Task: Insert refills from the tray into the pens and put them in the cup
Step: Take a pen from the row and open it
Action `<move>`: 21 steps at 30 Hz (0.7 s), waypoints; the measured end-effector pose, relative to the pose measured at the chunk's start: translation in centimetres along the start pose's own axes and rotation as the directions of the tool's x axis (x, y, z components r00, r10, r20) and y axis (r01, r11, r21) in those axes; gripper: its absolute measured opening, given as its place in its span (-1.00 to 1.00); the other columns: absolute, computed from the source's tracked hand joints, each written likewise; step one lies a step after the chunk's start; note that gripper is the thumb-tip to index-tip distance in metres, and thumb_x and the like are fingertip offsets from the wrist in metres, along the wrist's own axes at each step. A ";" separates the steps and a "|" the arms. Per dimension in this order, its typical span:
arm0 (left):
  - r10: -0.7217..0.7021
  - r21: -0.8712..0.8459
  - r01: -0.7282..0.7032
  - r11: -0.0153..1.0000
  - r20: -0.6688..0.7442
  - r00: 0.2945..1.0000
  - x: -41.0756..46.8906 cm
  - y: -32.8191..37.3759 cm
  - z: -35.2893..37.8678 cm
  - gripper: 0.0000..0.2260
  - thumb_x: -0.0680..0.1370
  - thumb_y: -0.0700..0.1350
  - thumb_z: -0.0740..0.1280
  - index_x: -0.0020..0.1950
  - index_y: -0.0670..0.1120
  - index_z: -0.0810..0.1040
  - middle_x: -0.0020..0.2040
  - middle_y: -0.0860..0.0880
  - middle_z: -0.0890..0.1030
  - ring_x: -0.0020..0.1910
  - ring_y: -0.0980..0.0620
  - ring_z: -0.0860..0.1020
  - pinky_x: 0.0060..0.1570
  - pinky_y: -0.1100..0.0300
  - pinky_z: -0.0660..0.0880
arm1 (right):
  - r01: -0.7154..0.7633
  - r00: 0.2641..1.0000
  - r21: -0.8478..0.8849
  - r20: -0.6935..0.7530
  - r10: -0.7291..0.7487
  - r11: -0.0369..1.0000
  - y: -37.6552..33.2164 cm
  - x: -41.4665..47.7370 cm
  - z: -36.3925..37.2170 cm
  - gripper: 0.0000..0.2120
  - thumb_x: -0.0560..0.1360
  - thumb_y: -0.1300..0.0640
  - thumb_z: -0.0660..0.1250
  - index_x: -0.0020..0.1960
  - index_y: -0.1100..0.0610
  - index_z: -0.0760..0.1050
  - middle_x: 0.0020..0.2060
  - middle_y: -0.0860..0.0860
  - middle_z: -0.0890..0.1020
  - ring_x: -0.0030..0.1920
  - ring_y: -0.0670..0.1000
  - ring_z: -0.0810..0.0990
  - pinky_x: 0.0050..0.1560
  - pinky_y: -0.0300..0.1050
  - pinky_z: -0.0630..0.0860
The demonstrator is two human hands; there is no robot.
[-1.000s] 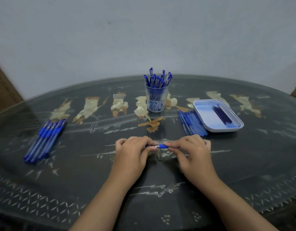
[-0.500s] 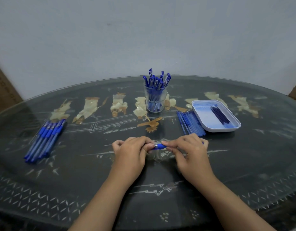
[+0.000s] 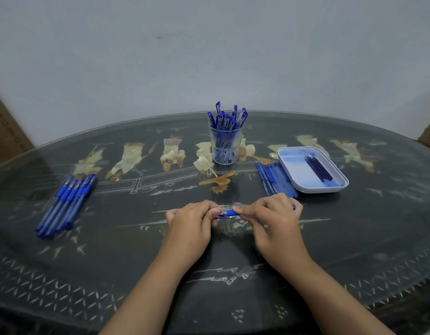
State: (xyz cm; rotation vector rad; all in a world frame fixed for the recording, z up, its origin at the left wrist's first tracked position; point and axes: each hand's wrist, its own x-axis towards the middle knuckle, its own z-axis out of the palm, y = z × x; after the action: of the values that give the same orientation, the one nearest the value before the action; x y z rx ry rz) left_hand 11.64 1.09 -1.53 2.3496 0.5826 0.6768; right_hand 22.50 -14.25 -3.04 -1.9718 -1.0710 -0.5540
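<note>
Nearest the person, both hands meet over the middle of the table [image 3: 112, 250]. The left hand [image 3: 192, 221] and the right hand [image 3: 274, 218] each have fingers curled round one end of a single pen [image 3: 227, 213], pinching it between thumb and fingertips. Only a short blue stretch shows in the gap between them. The pen's long axis runs left to right, level with the table edge, and a blue tip peeks out past the right hand, so that hand seems to hold the longer part. They are probably closing the pen up over its refill.

Farther out, a bundle of pens [image 3: 66, 204] lies to the left. To the right lies a row of thin blue pieces [image 3: 275, 178] – refills or barrels, hard to tell – just beside the tray [image 3: 296, 163], where a few dark refills [image 3: 318, 168] remain.

The cup [image 3: 225, 146], crowded with pens, stands straight ahead of the gap – about equally near either hand. The held pen would need turning upright to go in.
</note>
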 end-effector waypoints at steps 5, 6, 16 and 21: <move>-0.039 -0.130 0.026 0.991 -0.100 0.994 0.3 -0.6 -0.4 -0.66 0.62 -0.18 0.26 -0.22 0.24 0.47 -0.29 0.17 0.59 -0.19 0.23 0.54 0.01 -0.03 0.47 | -0.110 0.990 0.070 -0.081 0.116 0.991 0.3 0.3 -0.1 -0.82 0.45 0.09 0.38 -0.07 -0.19 0.64 -0.26 -0.18 0.55 -0.11 -0.11 0.44 0.00 -0.10 0.17; -0.037 -0.138 0.021 0.990 -0.119 0.992 0.3 -0.6 -0.3 -0.68 0.62 -0.17 0.27 -0.21 0.24 0.48 -0.25 0.22 0.60 -0.14 0.24 0.55 0.06 -0.09 0.48 | -0.098 0.992 0.063 -0.076 0.103 0.993 0.3 0.3 0.0 -0.84 0.45 0.06 0.36 -0.07 -0.17 0.65 -0.26 -0.18 0.54 -0.11 -0.11 0.45 0.00 -0.10 0.16; -0.111 0.104 0.107 0.989 0.031 0.993 0.5 -0.4 -0.3 -0.86 0.57 0.00 0.35 0.01 0.23 0.44 0.04 0.30 0.52 0.19 0.30 0.39 0.07 0.23 0.03 | -0.172 0.985 -0.008 -0.001 0.172 0.985 0.3 0.3 0.3 -0.83 0.47 -0.01 0.33 0.02 -0.24 0.57 -0.17 -0.21 0.53 -0.02 -0.15 0.42 0.09 -0.13 0.11; -0.092 0.120 0.088 0.989 0.030 0.995 0.5 -0.5 -0.1 -0.85 0.55 0.04 0.37 0.04 0.25 0.44 0.04 0.33 0.50 0.21 0.32 0.38 0.13 0.24 0.02 | -0.183 0.982 0.006 0.047 0.183 0.983 0.6 0.4 0.5 -0.82 0.47 0.00 0.33 0.02 -0.25 0.56 -0.15 -0.21 0.54 -0.02 -0.19 0.36 0.03 -0.17 0.06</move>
State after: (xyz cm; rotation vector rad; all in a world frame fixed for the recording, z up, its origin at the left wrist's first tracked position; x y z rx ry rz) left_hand 11.85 1.77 -1.65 2.4234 0.7266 0.5732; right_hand 23.21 -13.77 -3.29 -2.0571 -0.9058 -0.4047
